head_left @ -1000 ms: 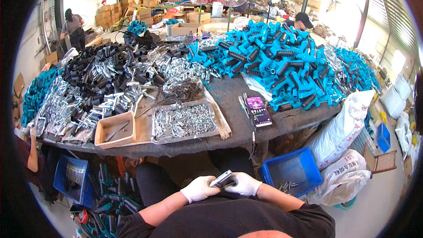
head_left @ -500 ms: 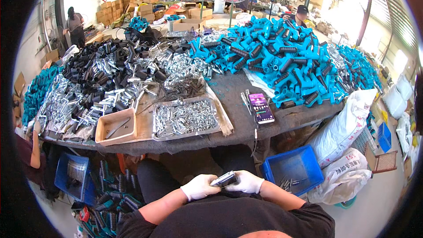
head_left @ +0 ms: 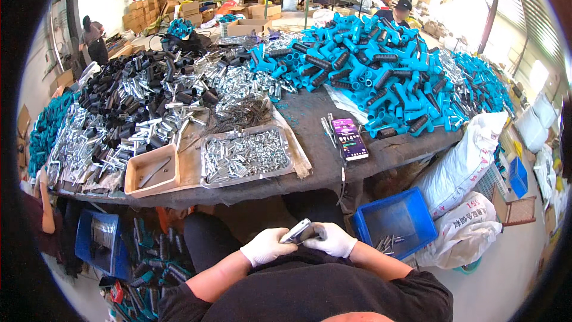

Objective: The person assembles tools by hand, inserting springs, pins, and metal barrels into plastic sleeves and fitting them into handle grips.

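Above my lap I hold a short silver metal tube [head_left: 295,231] with a darker part towards its right side. My left hand [head_left: 266,247], in a white glove, is closed round the tube's left and lower part. The gloved right hand [head_left: 332,240] has its fingers closed at the dark side, and those fingertips look dark. What exactly the right fingers pinch is partly hidden. In front, at the table edge, lie a clear tray [head_left: 208,183] full of small metal pins and a shallow wooden box [head_left: 136,189] with a thin flat tool in it.
Black sleeves [head_left: 107,89] and metal tubes heap up at left, teal handles [head_left: 381,77] at right. A phone [head_left: 350,140] with a cable lies on the dark table cover [head_left: 310,125]. Blue bins [head_left: 396,220] and white sacks [head_left: 462,161] stand below. Other people [head_left: 44,209] are nearby.
The tube has turned more upright in my hands, its upper end rising. My left hand has shifted slightly up and left. The whole view has moved a little.
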`<control>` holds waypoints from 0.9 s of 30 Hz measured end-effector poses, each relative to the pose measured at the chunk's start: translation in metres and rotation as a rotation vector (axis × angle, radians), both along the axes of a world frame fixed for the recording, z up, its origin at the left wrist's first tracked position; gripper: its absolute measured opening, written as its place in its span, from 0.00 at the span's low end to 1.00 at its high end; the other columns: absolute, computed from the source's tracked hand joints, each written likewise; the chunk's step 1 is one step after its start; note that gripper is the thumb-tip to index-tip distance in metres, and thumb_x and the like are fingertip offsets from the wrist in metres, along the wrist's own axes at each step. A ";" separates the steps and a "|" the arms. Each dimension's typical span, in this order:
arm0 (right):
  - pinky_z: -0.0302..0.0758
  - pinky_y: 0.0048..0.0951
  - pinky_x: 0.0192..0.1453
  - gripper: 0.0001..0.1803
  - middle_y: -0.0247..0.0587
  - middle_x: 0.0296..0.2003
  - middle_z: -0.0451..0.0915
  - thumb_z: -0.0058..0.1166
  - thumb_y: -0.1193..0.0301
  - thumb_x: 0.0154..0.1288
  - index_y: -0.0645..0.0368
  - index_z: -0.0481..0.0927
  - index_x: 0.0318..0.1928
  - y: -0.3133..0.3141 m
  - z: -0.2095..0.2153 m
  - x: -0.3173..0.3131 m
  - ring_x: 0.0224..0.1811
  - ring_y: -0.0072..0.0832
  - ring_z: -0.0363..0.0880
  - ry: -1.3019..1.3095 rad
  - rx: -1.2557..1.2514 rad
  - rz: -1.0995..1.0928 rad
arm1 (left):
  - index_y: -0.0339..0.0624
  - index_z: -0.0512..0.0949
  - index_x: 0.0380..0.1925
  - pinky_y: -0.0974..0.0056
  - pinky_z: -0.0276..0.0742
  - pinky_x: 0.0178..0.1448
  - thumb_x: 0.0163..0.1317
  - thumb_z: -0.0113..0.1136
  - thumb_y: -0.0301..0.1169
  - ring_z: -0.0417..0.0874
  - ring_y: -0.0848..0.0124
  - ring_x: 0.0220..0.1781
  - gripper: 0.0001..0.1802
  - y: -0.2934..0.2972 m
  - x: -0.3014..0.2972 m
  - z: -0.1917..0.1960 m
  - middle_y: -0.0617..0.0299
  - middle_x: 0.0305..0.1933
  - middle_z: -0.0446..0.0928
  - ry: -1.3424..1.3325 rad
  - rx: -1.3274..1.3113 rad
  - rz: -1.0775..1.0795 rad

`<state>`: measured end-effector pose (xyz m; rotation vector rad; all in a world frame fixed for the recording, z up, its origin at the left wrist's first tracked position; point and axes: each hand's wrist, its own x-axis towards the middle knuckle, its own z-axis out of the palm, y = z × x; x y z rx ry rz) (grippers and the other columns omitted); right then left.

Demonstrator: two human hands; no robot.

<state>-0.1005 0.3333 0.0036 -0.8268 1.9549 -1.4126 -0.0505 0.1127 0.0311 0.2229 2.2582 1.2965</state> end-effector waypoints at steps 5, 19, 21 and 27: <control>0.73 0.29 0.51 0.12 0.43 0.37 0.81 0.59 0.69 0.61 0.63 0.77 0.42 -0.004 0.011 0.001 0.42 0.28 0.79 0.150 0.130 0.046 | 0.35 0.79 0.38 0.65 0.73 0.43 0.50 0.64 0.41 0.78 0.70 0.35 0.21 0.001 0.010 -0.010 0.57 0.32 0.79 -0.053 0.116 0.169; 0.73 0.28 0.50 0.10 0.39 0.37 0.82 0.60 0.74 0.58 0.65 0.78 0.40 -0.004 0.006 -0.003 0.41 0.24 0.78 -0.194 -0.020 0.026 | 0.36 0.77 0.33 0.66 0.71 0.40 0.50 0.63 0.37 0.73 0.73 0.32 0.16 0.000 0.007 -0.003 0.63 0.29 0.76 -0.088 0.171 0.153; 0.74 0.27 0.50 0.10 0.39 0.36 0.81 0.60 0.74 0.58 0.65 0.78 0.40 -0.005 0.007 -0.009 0.41 0.24 0.78 -0.207 -0.018 0.028 | 0.37 0.77 0.32 0.68 0.70 0.39 0.50 0.63 0.36 0.72 0.75 0.32 0.14 -0.001 0.008 -0.009 0.64 0.29 0.75 -0.094 0.251 0.200; 0.74 0.34 0.46 0.10 0.43 0.36 0.76 0.57 0.74 0.57 0.55 0.80 0.41 -0.013 0.037 -0.012 0.40 0.40 0.77 0.470 0.170 0.126 | 0.41 0.75 0.37 0.74 0.62 0.26 0.54 0.62 0.32 0.67 0.82 0.24 0.12 -0.004 0.005 -0.001 0.70 0.25 0.70 -0.288 0.510 0.324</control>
